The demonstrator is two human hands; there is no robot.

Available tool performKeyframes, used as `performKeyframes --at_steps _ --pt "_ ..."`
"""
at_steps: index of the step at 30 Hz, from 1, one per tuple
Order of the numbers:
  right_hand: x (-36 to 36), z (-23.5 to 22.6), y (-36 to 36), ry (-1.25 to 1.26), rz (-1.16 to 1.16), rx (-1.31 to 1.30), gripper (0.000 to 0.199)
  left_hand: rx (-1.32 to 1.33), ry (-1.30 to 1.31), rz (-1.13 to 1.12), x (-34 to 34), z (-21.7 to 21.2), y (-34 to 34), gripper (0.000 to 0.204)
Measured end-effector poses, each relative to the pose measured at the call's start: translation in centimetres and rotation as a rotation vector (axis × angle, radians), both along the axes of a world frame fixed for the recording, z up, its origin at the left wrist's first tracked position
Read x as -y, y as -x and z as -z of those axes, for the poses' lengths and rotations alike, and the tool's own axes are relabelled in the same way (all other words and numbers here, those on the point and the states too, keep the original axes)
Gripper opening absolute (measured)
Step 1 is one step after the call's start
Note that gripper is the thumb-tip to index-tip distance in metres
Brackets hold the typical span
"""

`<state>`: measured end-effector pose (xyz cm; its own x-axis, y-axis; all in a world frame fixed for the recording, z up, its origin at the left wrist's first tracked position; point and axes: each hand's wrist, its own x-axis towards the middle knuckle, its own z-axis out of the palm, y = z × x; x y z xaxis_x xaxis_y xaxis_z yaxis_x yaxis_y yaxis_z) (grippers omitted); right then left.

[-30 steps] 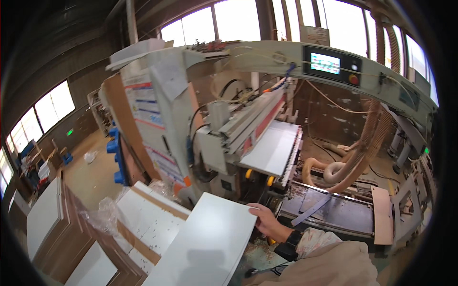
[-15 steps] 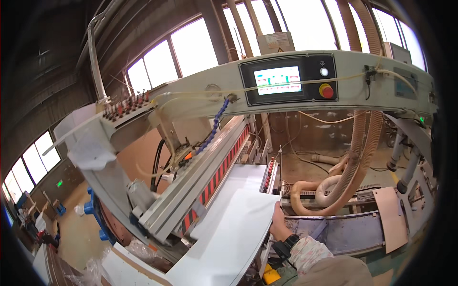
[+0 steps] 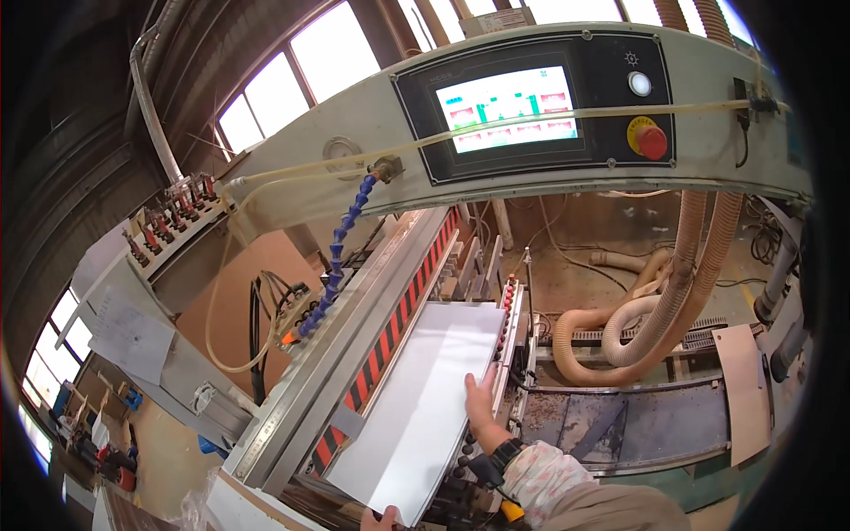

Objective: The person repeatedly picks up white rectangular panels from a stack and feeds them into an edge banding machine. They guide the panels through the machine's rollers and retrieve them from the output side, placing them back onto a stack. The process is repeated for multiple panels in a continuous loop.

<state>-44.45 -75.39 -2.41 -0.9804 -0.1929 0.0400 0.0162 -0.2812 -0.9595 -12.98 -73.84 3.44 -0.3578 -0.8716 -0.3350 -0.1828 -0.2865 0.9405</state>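
Observation:
A long white panel (image 3: 416,389) lies on the machine bed, beside a beam with a red-and-black striped strip (image 3: 390,341). My right hand (image 3: 482,410) is at the panel's right edge, its thumb over the top face and the other fingers partly hidden along the side. At the near end, my left hand (image 3: 379,519) has hold of the panel's edge; only its fingertips show above the lower rim of the picture. A row of red-topped rollers (image 3: 508,310) runs along the panel's far right side.
A control screen (image 3: 506,108) and a red stop button (image 3: 652,142) sit on the arched machine arm above. A blue jointed hose (image 3: 341,243) hangs from it. Ribbed ducts (image 3: 611,372) coil at the right, near a brown board (image 3: 742,394). Another board (image 3: 252,504) lies at lower left.
The panel, earlier overlapping the white surface at an angle, now lies lined up with the bed. My right hand has moved left along with it. My left hand has come into view; the view is closer.

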Motion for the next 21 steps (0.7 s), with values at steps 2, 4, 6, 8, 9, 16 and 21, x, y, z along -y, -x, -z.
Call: performKeyframes --at_steps 2,4,6,8,9,16,21 --pt "1.3 0.8 0.7 -0.206 0.031 -0.105 0.073 0.132 0.032 0.045 1.1 0.2 0.6 0.036" --pt "1.9 0.9 0.7 -0.268 0.048 -0.143 0.076 0.143 -0.016 0.091 1.7 -0.3 1.2 0.041" --pt "2.4 0.7 1.6 -0.248 0.033 -0.169 0.076 0.024 -0.142 0.135 2.1 -1.5 2.0 0.051" --pt "2.5 1.1 3.4 -0.257 0.044 -0.156 0.077 -0.077 -0.266 0.093 1.6 -3.7 3.9 0.062" --pt "3.0 1.1 3.3 -0.271 0.038 -0.159 0.077 -0.122 -0.307 0.005 0.7 -6.4 5.0 0.068" --pt "1.7 -0.7 2.5 0.274 -0.103 0.047 0.066 -0.389 -0.356 -0.126 3.7 0.1 2.8 0.044" --pt "-2.0 -3.0 -2.4 0.356 -0.092 0.13 0.064 -0.23 -0.309 0.033 4.2 0.9 1.7 0.043"
